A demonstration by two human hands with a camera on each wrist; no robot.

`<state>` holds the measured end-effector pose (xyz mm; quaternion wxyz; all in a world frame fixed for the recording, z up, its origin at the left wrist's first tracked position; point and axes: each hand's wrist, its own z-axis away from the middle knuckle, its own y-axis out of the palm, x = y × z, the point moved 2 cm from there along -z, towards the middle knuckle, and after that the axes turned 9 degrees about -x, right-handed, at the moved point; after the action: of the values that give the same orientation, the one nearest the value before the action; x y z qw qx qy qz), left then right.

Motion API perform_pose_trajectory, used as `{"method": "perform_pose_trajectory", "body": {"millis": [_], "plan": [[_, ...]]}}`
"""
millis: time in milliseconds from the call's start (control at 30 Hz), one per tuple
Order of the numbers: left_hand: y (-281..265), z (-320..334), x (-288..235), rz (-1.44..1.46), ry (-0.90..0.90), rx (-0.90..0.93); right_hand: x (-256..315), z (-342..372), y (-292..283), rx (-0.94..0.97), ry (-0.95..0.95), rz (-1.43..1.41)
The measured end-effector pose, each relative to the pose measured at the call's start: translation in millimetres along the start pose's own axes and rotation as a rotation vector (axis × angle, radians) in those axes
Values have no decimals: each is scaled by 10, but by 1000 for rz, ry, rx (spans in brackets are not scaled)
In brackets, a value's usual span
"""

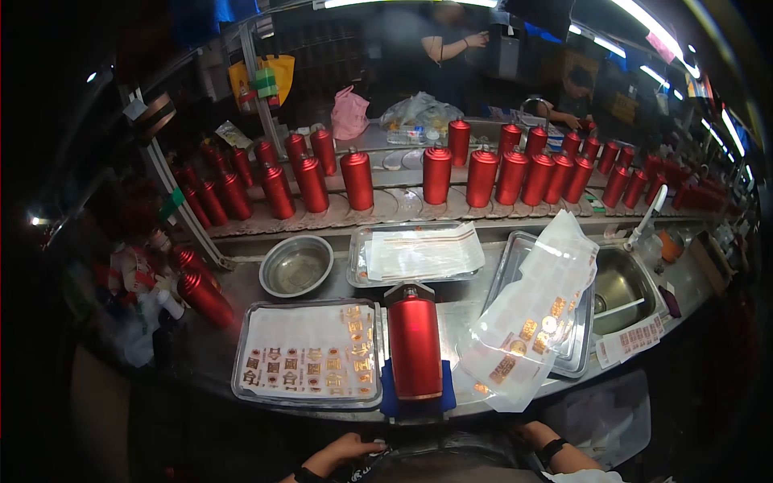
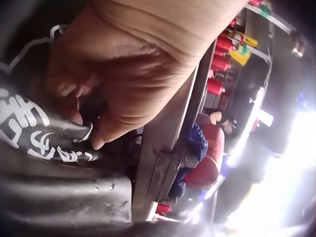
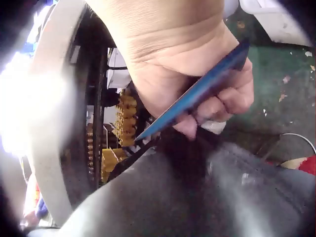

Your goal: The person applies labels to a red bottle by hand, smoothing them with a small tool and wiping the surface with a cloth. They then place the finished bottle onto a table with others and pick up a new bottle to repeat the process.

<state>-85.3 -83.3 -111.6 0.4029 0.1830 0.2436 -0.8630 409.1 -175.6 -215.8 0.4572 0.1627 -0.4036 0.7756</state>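
My left hand point(image 2: 118, 74) pinches a fold of black cloth with white lettering point(image 2: 34, 123), low in front of my body. In the head view that left hand point(image 1: 348, 451) is below the bench edge. My right hand point(image 3: 177, 84) curls its fingers round a flat, pointed blue strip point(image 3: 197, 94), above a dark shiny apron point(image 3: 237, 182); its exact kind I cannot tell. The right hand point(image 1: 533, 436) in the head view is partly hidden by the bench edge. Between and beyond both hands, a red bottle point(image 1: 415, 346) lies on a blue-padded stand point(image 1: 448, 386).
Left of the stand lies a tray with a sticker sheet point(image 1: 310, 322); right of it, sticker sheets point(image 1: 531, 322) overlap another tray point(image 1: 581, 354). A metal bowl point(image 1: 296, 270), a sheet-filled tray point(image 1: 354, 266) and a sink point(image 1: 624, 282) stand behind. Several red bottles point(image 1: 436, 177) line the conveyor.
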Motion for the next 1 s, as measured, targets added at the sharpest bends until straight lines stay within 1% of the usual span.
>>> {"method": "perform_pose_trajectory", "body": {"millis": [33,100,133,167,233,267,367,400,433,500,533,567,600,667,767,800,833,900,1000], "plan": [[52,-295,336,155,21,15,-85,-140,20,-59,41,-47],[2,-18,121,342,7,-38,-99,-162,13,-111,89,-24],[30,-64,207,553,10,-41,-102,-150,26,-120,100,-2],[-54,83,115,593,-5,-37,-67,-132,29,-131,106,12],[-119,-232,587,795,27,-102,9,-149,66,-152,110,39],[-204,-283,704,736,61,-206,34,-153,86,-159,111,48],[-341,-250,878,109,161,-751,81,-172,105,-175,121,70],[-337,-210,864,-44,121,-826,81,-166,111,-174,132,71],[-317,-123,769,-156,69,-801,90,-172,116,-177,132,76],[-241,-165,802,-230,262,-875,82,-204,111,-184,133,90],[-223,-182,802,-219,293,-914,86,-208,110,-186,135,91],[-222,-205,802,-147,304,-913,78,-211,107,-192,139,92],[-217,-87,682,-75,313,-907,65,-208,106,-193,141,94],[-243,-161,737,-72,196,-841,44,-193,99,-194,148,91],[-380,-328,903,34,484,-1004,50,-207,89,-199,148,106],[-424,-207,764,46,562,-1087,48,-200,78,-200,152,112],[-464,-231,802,107,550,-1081,54,-200,62,-201,151,112],[-490,-230,847,127,549,-1145,57,-203,38,-202,153,121],[-489,-381,1025,187,631,-1133,50,-198,17,-203,152,124]]}}
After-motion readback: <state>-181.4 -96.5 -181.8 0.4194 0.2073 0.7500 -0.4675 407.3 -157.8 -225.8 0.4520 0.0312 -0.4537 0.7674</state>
